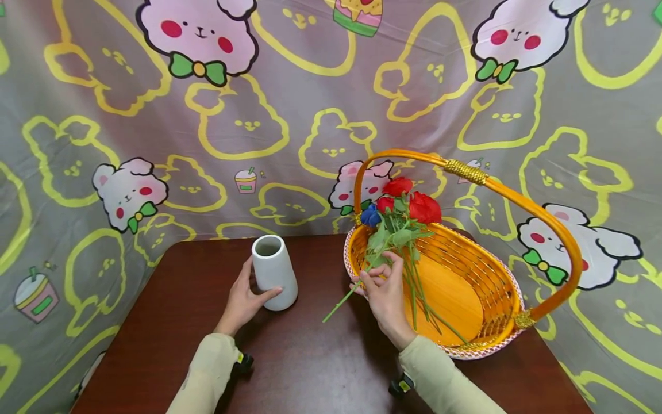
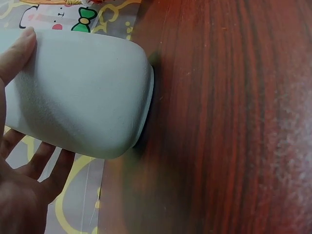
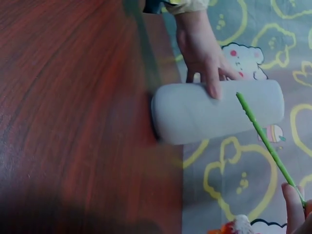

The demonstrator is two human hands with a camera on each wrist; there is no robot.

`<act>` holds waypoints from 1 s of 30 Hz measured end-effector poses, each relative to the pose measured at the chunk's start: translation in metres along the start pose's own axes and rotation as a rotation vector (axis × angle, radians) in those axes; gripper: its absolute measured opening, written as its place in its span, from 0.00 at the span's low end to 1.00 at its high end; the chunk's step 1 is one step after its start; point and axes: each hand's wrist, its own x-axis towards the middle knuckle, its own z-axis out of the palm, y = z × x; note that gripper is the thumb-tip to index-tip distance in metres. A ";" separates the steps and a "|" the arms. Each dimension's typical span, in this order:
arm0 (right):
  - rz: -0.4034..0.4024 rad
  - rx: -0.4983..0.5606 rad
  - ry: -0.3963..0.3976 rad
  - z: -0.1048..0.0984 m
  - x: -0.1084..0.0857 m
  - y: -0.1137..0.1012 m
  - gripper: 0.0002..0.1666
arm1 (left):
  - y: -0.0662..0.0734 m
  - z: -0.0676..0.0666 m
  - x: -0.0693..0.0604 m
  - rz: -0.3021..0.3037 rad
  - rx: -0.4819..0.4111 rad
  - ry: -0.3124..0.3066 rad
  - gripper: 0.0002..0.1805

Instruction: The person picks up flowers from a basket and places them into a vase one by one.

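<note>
A white vase (image 1: 277, 279) stands on the table, its round mouth facing up. My left hand (image 1: 244, 299) grips it from the left, thumb across the front and fingers around the side; the left wrist view shows the vase's lower body (image 2: 92, 92) close up. Over the basket's left rim, my right hand (image 1: 385, 302) pinches a green flower stem (image 1: 341, 303), whose cut end points toward the vase. Leaves (image 1: 395, 233) crowd above that hand, with red roses (image 1: 425, 207) and a blue flower (image 1: 370, 215). Which bloom tops the pinched stem I cannot tell.
An orange wicker basket (image 1: 491, 270) with a tall arched handle (image 1: 548, 221) stands on the right of the dark wooden table (image 1: 310, 368). Several other stems (image 1: 421, 293) lie inside it. Behind the table hangs a patterned cloth (image 1: 289, 132).
</note>
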 end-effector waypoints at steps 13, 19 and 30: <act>-0.105 0.069 -0.092 0.025 -0.011 0.006 0.38 | -0.002 0.001 0.000 0.009 -0.003 0.009 0.62; -0.137 0.077 -0.113 0.035 -0.011 0.006 0.38 | -0.001 0.002 -0.003 0.008 -0.014 0.016 0.62; -0.168 0.113 -0.162 0.045 -0.007 0.006 0.37 | -0.002 0.002 -0.002 0.024 -0.019 0.024 0.62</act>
